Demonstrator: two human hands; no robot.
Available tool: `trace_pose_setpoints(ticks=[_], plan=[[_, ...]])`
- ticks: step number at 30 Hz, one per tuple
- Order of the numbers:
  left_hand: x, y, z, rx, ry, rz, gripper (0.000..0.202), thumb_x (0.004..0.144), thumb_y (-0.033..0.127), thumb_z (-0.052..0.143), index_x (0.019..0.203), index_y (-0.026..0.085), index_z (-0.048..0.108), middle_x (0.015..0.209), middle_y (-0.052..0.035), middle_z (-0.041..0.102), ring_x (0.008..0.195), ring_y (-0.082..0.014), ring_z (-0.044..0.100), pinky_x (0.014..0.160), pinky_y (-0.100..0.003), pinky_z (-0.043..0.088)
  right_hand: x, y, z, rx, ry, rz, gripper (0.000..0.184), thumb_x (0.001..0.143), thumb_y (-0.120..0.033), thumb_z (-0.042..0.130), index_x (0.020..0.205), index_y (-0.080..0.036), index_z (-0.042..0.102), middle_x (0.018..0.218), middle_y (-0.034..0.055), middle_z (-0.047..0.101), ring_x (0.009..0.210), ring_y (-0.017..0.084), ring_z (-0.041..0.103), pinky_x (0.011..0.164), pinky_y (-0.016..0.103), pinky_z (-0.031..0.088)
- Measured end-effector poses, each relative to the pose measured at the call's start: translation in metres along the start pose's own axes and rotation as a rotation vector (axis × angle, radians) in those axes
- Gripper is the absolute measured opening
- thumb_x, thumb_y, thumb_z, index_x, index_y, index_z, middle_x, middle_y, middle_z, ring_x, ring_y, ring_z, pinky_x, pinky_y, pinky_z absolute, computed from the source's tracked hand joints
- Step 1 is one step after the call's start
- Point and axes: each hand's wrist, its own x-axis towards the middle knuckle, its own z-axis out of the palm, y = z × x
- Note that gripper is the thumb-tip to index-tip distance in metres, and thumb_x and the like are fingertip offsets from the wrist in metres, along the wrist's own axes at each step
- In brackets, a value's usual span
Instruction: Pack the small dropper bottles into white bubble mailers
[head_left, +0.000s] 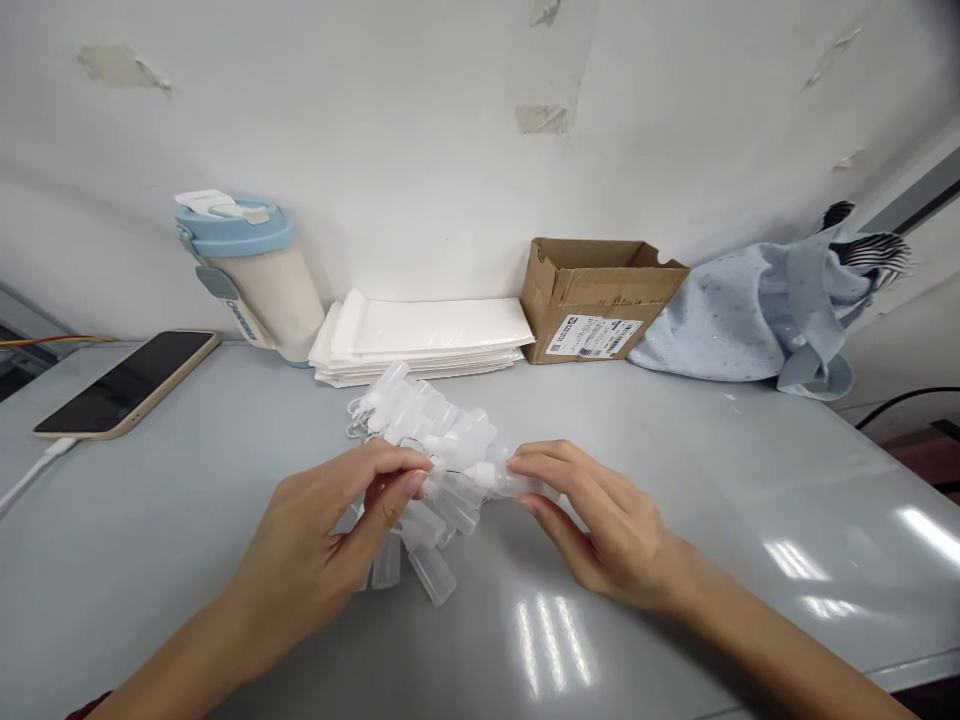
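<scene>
My right hand (pixel 592 510) pinches a small translucent plastic bottle (pixel 514 484) between thumb and fingers. Its white top points left, and a thin dark line, like a wire or needle, runs from it toward my left hand (pixel 337 530). The left thumb and index finger are pressed together near the end of that line; whatever lies between them is too small to name. Under and behind both hands lies a pile of similar small bottles (pixel 431 410), some with white tops and thin loops. Part of this pile is hidden by my left hand.
Behind the pile lies a stack of white packets (pixel 442 325). An open cardboard box (pixel 600 290) stands beside it, next to a light-blue fabric bag (pixel 727 310). On the left are a blue-lidded tumbler (pixel 259 270) and a phone (pixel 131 380) with a white cable (pixel 37 465).
</scene>
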Motion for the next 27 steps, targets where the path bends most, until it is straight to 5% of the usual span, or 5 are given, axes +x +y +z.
trace_pose_setpoints(ticks=[6,27], plan=[[-0.0004,-0.0001,0.0042,-0.122,-0.028,-0.068,0.013,0.092,0.025,0.049,0.085,0.026,0.059,0.062,0.0093,0.062,0.051,-0.006,0.057,0.052,-0.012,0.045,-0.0011,-0.0053,0.0037,0.047,-0.016,0.001,0.022,0.089,-0.005,0.049,0.111,-0.003,0.053,0.096,0.0149,0.063,0.092,0.017,0.058,0.078,0.028,0.054],[-0.0029,0.0001,0.0051,-0.212,-0.127,-0.171,0.017,0.094,0.029,0.047,0.082,0.026,0.059,0.058,0.0083,0.058,0.052,-0.0074,0.054,0.052,-0.014,0.042,-0.0021,-0.0067,0.0061,0.062,-0.029,0.011,0.025,0.088,-0.004,0.048,0.114,-0.005,0.051,0.097,0.0144,0.062,0.092,0.018,0.058,0.077,0.029,0.054]])
